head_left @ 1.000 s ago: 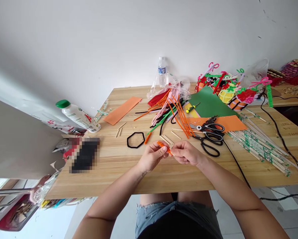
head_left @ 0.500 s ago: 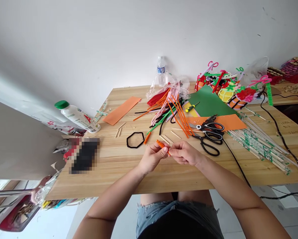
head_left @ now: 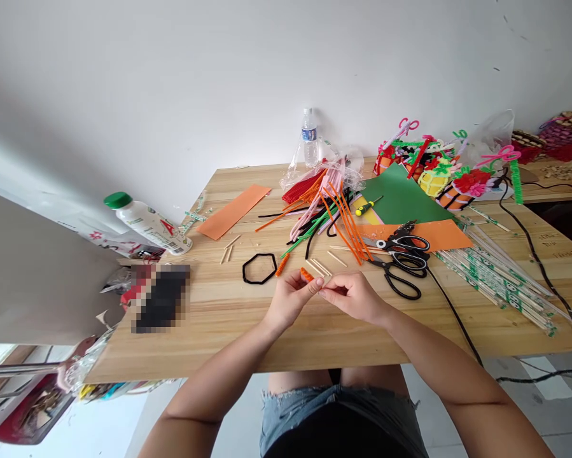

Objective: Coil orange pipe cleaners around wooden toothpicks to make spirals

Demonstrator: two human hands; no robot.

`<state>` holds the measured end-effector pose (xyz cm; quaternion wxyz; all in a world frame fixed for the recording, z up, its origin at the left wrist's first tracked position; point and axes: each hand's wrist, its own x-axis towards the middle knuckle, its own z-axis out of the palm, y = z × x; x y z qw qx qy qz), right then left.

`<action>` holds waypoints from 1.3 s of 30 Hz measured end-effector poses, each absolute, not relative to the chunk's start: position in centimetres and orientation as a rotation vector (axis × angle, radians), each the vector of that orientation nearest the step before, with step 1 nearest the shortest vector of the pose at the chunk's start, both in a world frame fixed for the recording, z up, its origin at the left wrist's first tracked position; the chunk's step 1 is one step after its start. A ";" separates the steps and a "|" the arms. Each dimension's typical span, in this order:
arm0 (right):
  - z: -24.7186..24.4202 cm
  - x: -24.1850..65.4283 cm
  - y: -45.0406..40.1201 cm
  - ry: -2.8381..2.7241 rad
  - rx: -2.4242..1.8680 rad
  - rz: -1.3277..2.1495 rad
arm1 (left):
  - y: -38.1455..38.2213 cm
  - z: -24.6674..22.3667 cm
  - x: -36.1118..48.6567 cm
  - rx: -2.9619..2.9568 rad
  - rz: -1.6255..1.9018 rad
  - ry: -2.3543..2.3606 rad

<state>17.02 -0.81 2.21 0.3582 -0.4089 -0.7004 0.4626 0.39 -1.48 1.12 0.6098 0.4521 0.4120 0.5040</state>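
My left hand (head_left: 290, 298) is closed around a tightly coiled orange pipe cleaner (head_left: 306, 274), whose ridged end sticks out above the fingers. At the tip of my left thumb, my right hand (head_left: 355, 295) pinches at the near end of the same coil; the fingers hide most of that end. Just left of the hands lies a second orange coil (head_left: 282, 264), beside a black pipe cleaner hexagon (head_left: 259, 268). Several short wooden sticks (head_left: 321, 267) lie right behind my fingers.
Loose orange pipe cleaners (head_left: 345, 222) and two pairs of scissors (head_left: 403, 257) lie behind my right hand. Wrapped chopsticks (head_left: 500, 280) are heaped at the right. Farther back are green card (head_left: 404, 197), a screwdriver (head_left: 368, 205) and decorated baskets (head_left: 457, 191). A white bottle (head_left: 152, 224) stands left.
My right hand has shifted slightly left and up against my left thumb. The orange bit that showed between the hands is now covered, and less of the held coil sticks out.
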 end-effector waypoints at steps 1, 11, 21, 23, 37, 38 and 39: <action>2.3 17.0 -0.8 -1.790 -1.055 1.216 | -1.5 1.1 0.3 1.057 1.160 0.952; 2.4 17.5 -0.2 -1.253 -0.861 2.114 | -1.5 1.2 0.2 0.947 1.129 0.676; 2.2 17.4 0.1 -1.163 -0.878 2.209 | -1.4 0.8 0.0 1.090 1.151 0.775; 2.0 17.5 0.2 -1.121 -0.791 2.313 | -1.6 1.0 0.0 1.038 1.121 0.711; 1.5 17.4 -0.3 -1.202 -0.632 2.257 | -1.6 0.6 -0.1 0.930 1.029 0.576; 1.5 17.4 -0.4 -1.196 -0.618 2.260 | -1.5 0.6 -0.1 0.943 1.030 0.569; 1.5 17.3 -0.4 -1.189 -0.605 2.255 | -1.5 0.5 -0.1 0.956 1.033 0.564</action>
